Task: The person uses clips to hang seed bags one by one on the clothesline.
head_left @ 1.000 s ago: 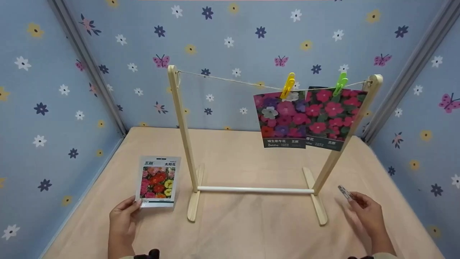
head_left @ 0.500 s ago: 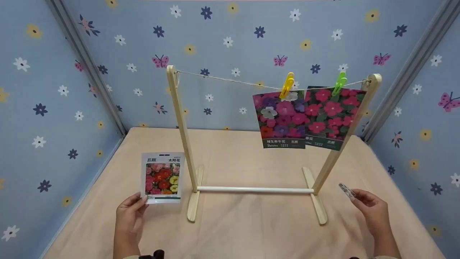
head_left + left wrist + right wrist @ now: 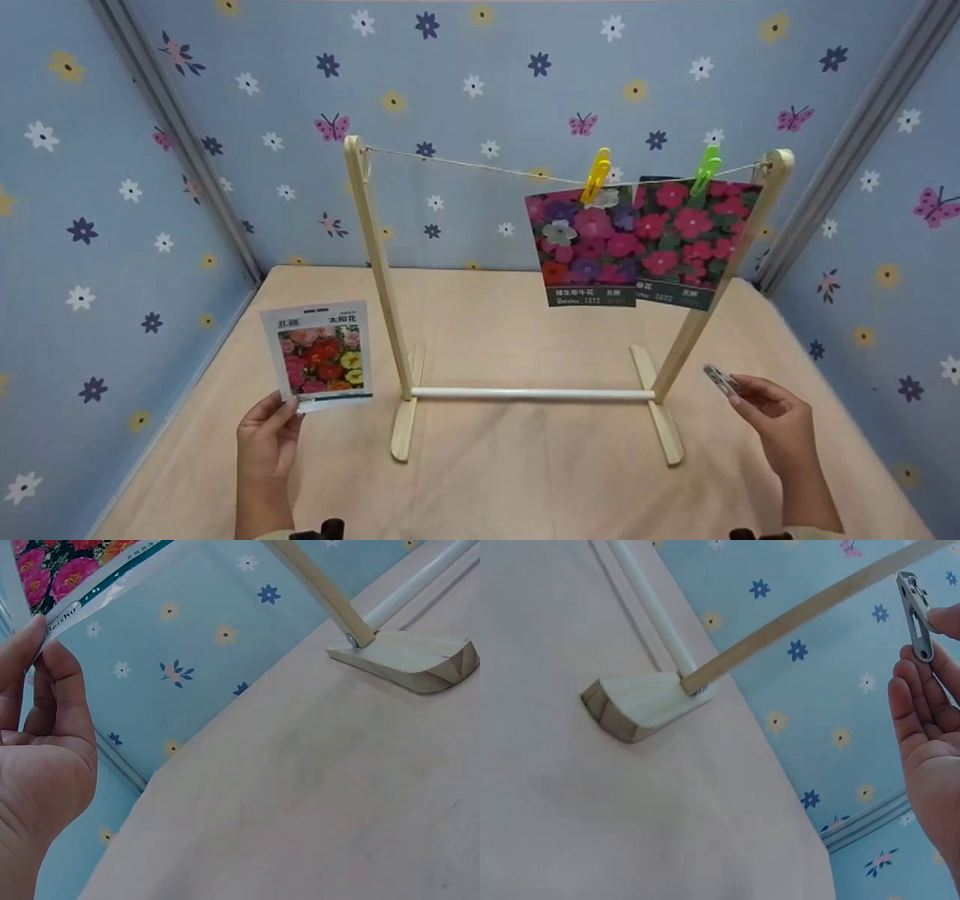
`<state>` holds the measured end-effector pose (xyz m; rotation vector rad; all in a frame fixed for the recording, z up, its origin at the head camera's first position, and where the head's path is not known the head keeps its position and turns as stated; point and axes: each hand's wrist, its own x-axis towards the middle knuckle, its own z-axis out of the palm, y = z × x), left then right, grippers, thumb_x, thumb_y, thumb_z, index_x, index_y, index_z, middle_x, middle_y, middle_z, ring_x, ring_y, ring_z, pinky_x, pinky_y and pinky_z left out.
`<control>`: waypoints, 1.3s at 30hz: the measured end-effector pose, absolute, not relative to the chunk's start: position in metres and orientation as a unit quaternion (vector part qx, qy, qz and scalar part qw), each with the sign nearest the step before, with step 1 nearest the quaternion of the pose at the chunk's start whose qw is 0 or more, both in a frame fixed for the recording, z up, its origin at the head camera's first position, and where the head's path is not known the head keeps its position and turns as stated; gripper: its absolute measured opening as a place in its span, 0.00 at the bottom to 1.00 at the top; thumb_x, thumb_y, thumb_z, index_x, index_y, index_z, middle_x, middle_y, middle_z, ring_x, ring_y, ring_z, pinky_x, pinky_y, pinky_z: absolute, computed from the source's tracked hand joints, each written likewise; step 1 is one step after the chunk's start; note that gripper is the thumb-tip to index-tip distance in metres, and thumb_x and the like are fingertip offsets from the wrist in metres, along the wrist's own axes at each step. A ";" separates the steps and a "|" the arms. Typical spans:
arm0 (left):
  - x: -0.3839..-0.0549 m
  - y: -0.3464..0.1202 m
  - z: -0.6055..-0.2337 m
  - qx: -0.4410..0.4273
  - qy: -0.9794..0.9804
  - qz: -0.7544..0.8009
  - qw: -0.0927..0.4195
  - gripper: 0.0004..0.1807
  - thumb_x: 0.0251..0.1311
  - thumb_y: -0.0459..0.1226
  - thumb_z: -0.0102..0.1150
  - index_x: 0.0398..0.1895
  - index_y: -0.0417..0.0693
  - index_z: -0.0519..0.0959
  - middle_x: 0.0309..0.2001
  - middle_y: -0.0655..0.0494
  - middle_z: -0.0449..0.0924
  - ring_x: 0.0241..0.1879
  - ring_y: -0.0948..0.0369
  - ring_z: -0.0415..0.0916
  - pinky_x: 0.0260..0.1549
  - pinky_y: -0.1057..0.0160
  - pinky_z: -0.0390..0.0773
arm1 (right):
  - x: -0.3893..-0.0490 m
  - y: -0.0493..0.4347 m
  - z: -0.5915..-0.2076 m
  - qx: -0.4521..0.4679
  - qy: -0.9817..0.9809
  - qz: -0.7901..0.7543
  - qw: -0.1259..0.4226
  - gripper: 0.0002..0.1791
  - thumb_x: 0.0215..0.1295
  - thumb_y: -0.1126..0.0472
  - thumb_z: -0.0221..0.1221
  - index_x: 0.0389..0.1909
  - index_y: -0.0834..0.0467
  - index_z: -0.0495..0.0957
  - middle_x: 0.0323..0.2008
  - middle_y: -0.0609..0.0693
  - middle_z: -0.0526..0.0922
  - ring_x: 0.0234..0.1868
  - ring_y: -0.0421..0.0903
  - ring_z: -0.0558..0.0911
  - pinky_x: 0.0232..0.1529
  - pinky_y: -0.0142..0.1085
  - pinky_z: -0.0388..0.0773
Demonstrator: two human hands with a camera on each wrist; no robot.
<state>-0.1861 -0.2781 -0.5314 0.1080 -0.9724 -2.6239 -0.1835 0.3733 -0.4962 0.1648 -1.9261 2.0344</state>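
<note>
My left hand (image 3: 268, 439) pinches the lower left corner of a white-bordered seed packet (image 3: 321, 358) between thumb and fingers. Red, pink and yellow flowers are printed on it, and it is held up left of a wooden rack (image 3: 381, 285). Over on the right, my right hand (image 3: 776, 420) pinches a grey clothespin (image 3: 915, 615), its tip pointing up and left. A string (image 3: 465, 162) spans the rack's two posts. From it hang two flower seed packets, one (image 3: 581, 244) under a yellow clothespin (image 3: 597, 176), the other (image 3: 690, 232) under a green clothespin (image 3: 706, 171).
The rack stands on two wooden feet (image 3: 665, 435) joined by a white bar (image 3: 532, 394). A peach cloth (image 3: 517, 480) covers the table. Blue walls with flowers and butterflies (image 3: 480, 90) enclose it at the back and both sides.
My left hand has lifted the seed packet higher; it went slightly right, then back left, and now tilts. The right hand with the clothespin has risen a little.
</note>
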 end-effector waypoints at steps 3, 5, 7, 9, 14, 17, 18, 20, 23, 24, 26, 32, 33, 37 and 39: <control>-0.187 -0.272 -0.529 0.011 -0.350 -0.924 0.154 0.13 0.51 0.20 0.52 0.40 0.34 0.79 0.40 0.46 0.79 0.36 0.53 0.79 0.39 0.62 0.76 | -0.184 0.369 -0.492 0.091 -0.683 0.705 0.168 0.20 0.52 0.75 0.57 0.48 0.75 0.69 0.39 0.53 0.78 0.38 0.43 0.77 0.36 0.28 0.76; -0.188 -0.267 -0.527 -0.001 -0.362 -0.920 0.148 0.12 0.51 0.19 0.52 0.38 0.34 0.79 0.38 0.46 0.80 0.36 0.54 0.79 0.39 0.62 0.77 | -0.184 0.367 -0.489 0.103 -0.685 0.703 0.165 0.20 0.53 0.75 0.56 0.49 0.75 0.69 0.39 0.53 0.78 0.39 0.43 0.77 0.36 0.28 0.76; -0.190 -0.261 -0.526 -0.009 -0.377 -0.915 0.143 0.12 0.51 0.19 0.52 0.37 0.34 0.80 0.37 0.47 0.80 0.35 0.55 0.79 0.38 0.62 0.77 | -0.184 0.364 -0.486 0.116 -0.686 0.700 0.162 0.20 0.54 0.76 0.55 0.49 0.75 0.68 0.39 0.54 0.78 0.39 0.44 0.77 0.37 0.28 0.76; -0.192 -0.256 -0.525 -0.017 -0.386 -0.912 0.138 0.12 0.51 0.18 0.52 0.36 0.34 0.80 0.36 0.47 0.80 0.34 0.55 0.79 0.37 0.63 0.77 | -0.185 0.360 -0.484 0.129 -0.683 0.700 0.162 0.19 0.54 0.77 0.55 0.49 0.75 0.68 0.39 0.55 0.77 0.39 0.44 0.77 0.37 0.28 0.76; -0.196 -0.244 -0.523 -0.036 -0.404 -0.905 0.127 0.11 0.51 0.18 0.52 0.35 0.34 0.80 0.33 0.47 0.79 0.32 0.56 0.78 0.36 0.63 0.78 | -0.188 0.351 -0.479 0.149 -0.685 0.695 0.159 0.18 0.53 0.78 0.54 0.47 0.76 0.69 0.39 0.55 0.78 0.38 0.45 0.76 0.37 0.28 0.76; -0.198 -0.238 -0.521 -0.046 -0.415 -0.900 0.121 0.11 0.50 0.19 0.52 0.35 0.35 0.80 0.33 0.48 0.79 0.32 0.57 0.78 0.35 0.64 0.78 | -0.190 0.345 -0.474 0.158 -0.684 0.695 0.156 0.17 0.52 0.79 0.55 0.46 0.76 0.69 0.38 0.56 0.78 0.37 0.45 0.76 0.36 0.29 0.76; -0.199 -0.236 -0.520 -0.048 -0.419 -0.899 0.119 0.11 0.51 0.19 0.53 0.35 0.36 0.80 0.33 0.48 0.79 0.32 0.57 0.78 0.35 0.64 0.78 | -0.190 0.343 -0.473 0.161 -0.683 0.695 0.156 0.17 0.52 0.79 0.55 0.45 0.77 0.69 0.38 0.57 0.78 0.37 0.46 0.76 0.35 0.30 0.76; -0.200 -0.232 -0.519 -0.055 -0.422 -0.898 0.114 0.12 0.51 0.19 0.52 0.35 0.36 0.80 0.33 0.48 0.79 0.32 0.57 0.78 0.35 0.64 0.78 | -0.191 0.339 -0.470 0.170 -0.684 0.691 0.158 0.16 0.52 0.79 0.55 0.44 0.77 0.70 0.37 0.58 0.78 0.36 0.46 0.76 0.34 0.30 0.76; -0.201 -0.227 -0.518 -0.055 -0.435 -0.892 0.113 0.12 0.51 0.19 0.52 0.34 0.37 0.81 0.32 0.49 0.79 0.31 0.58 0.78 0.34 0.65 0.78 | -0.193 0.334 -0.467 0.189 -0.688 0.682 0.162 0.16 0.51 0.80 0.55 0.43 0.77 0.70 0.36 0.60 0.78 0.35 0.46 0.76 0.33 0.29 0.76; -0.202 -0.225 -0.517 -0.052 -0.438 -0.890 0.113 0.11 0.51 0.20 0.53 0.34 0.37 0.81 0.32 0.49 0.79 0.31 0.58 0.78 0.34 0.64 0.78 | -0.193 0.333 -0.465 0.196 -0.688 0.679 0.164 0.16 0.51 0.80 0.55 0.43 0.77 0.70 0.36 0.60 0.78 0.35 0.47 0.76 0.33 0.29 0.76; -0.203 -0.222 -0.516 -0.043 -0.443 -0.889 0.112 0.11 0.50 0.20 0.54 0.33 0.38 0.81 0.32 0.49 0.79 0.31 0.58 0.78 0.33 0.65 0.78 | -0.194 0.330 -0.462 0.210 -0.687 0.675 0.165 0.15 0.50 0.80 0.55 0.42 0.77 0.71 0.36 0.62 0.77 0.35 0.47 0.76 0.33 0.30 0.76; -0.205 -0.214 -0.510 -0.020 -0.439 -0.891 0.109 0.09 0.48 0.22 0.57 0.31 0.40 0.82 0.31 0.50 0.78 0.30 0.59 0.78 0.33 0.65 0.78 | -0.198 0.321 -0.449 0.250 -0.683 0.666 0.165 0.16 0.49 0.82 0.55 0.42 0.78 0.70 0.37 0.65 0.77 0.35 0.49 0.76 0.35 0.31 0.76; -0.206 -0.213 -0.510 -0.023 -0.439 -0.892 0.109 0.09 0.48 0.22 0.58 0.31 0.40 0.82 0.31 0.50 0.78 0.30 0.59 0.78 0.33 0.65 0.78 | -0.198 0.319 -0.446 0.258 -0.682 0.664 0.166 0.16 0.49 0.82 0.54 0.42 0.78 0.70 0.36 0.65 0.76 0.35 0.49 0.76 0.35 0.32 0.76; -0.209 -0.208 -0.507 -0.073 -0.432 -0.893 0.103 0.11 0.49 0.21 0.55 0.31 0.40 0.82 0.31 0.50 0.79 0.30 0.60 0.78 0.32 0.67 0.78 | -0.202 0.312 -0.437 0.295 -0.666 0.664 0.169 0.17 0.46 0.86 0.53 0.41 0.80 0.70 0.35 0.66 0.76 0.35 0.49 0.76 0.36 0.32 0.76; -0.211 -0.205 -0.506 -0.091 -0.429 -0.893 0.100 0.12 0.50 0.20 0.54 0.32 0.40 0.82 0.31 0.50 0.79 0.30 0.60 0.78 0.31 0.67 0.78 | -0.205 0.308 -0.433 0.308 -0.662 0.662 0.170 0.17 0.45 0.87 0.52 0.41 0.80 0.70 0.35 0.66 0.76 0.35 0.49 0.77 0.38 0.32 0.75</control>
